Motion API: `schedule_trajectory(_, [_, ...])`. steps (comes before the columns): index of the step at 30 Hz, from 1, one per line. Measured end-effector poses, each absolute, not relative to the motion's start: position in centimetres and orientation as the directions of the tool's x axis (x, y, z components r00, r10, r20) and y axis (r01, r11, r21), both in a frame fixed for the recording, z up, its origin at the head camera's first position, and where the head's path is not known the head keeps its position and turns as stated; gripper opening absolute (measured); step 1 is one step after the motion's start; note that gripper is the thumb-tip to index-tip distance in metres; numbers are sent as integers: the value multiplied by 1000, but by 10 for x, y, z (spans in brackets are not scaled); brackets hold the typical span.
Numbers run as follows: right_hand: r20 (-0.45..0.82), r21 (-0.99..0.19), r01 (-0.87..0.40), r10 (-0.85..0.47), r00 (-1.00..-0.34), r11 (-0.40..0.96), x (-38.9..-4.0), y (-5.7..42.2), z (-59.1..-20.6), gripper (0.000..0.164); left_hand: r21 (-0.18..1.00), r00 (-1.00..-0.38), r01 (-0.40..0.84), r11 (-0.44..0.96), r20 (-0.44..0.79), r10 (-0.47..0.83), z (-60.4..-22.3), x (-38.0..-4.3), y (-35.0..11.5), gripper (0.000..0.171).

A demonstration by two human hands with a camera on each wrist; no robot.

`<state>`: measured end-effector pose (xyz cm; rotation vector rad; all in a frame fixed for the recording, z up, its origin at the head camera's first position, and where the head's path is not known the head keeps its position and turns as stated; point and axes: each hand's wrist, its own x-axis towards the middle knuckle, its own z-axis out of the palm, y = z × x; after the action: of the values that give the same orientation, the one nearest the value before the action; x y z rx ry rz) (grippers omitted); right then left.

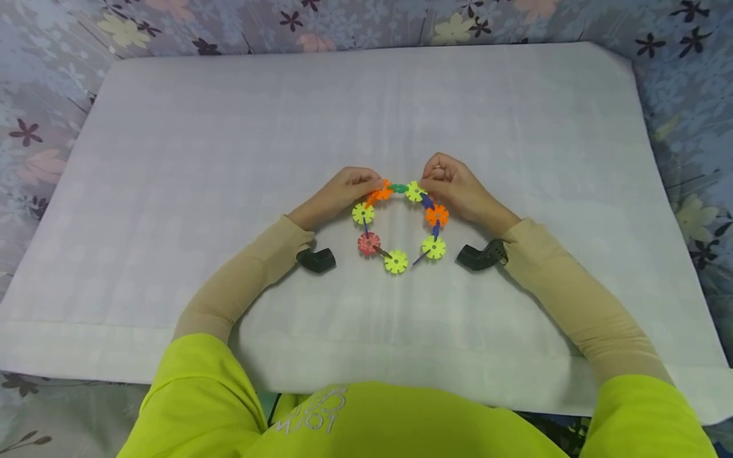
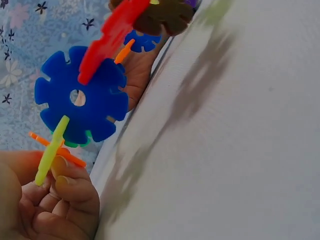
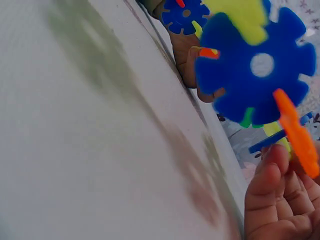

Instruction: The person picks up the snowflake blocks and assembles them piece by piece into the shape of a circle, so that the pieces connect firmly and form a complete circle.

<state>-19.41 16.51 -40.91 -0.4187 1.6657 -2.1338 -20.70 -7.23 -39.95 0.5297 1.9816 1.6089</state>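
Note:
Several notched plastic interlocking discs are joined into a ring-shaped chain, with a gap at the near side between a yellow-green disc (image 1: pixel 396 261) and an edge-on blue disc (image 1: pixel 420 257). At the far left of the ring, my left hand (image 1: pixel 352 184) pinches the chain by an orange disc (image 1: pixel 384 189). Opposite it, thumb and fingers of my right hand (image 1: pixel 455 184) pinch the chain at a yellow-green disc (image 1: pixel 415 191). A green disc (image 1: pixel 398 188) links the two held parts. Close up, a blue disc (image 2: pixel 55 95) hangs by the left fingers; another blue disc (image 3: pixel 230 70) is by the right ones.
The chain casts shadows on the white-covered table (image 1: pixel 229 127). Black wrist mounts (image 1: pixel 317 261) stick out from both sleeves. Flowered fabric (image 1: pixel 355 25) surrounds the table, and the person's yellow-green shirt (image 1: pixel 401 420) is at the near edge.

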Motion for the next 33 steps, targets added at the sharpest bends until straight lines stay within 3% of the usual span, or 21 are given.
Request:
schedule_trajectory(7, [-5,-942,148,-431,-902,-301,-191,159,-411,16,977,-784,-30,213,-155,601,-401,-207,-75,20])
schedule_trajectory(16, [73,-963,22,-337,-939,-270,-184,150,-412,16,977,-798,-16,214,-141,586,-400,-204,-78,20])
schedule_trajectory(23, [98,-945,-14,-242,-965,-326,-184,142,-411,21,976,-788,42,213,-99,608,-399,-206,-79,23])
schedule_trajectory(33, [146,-967,-70,-310,-939,-243,-187,150,-411,18,990,-795,-30,138,-107,597,-402,-208,-75,20])
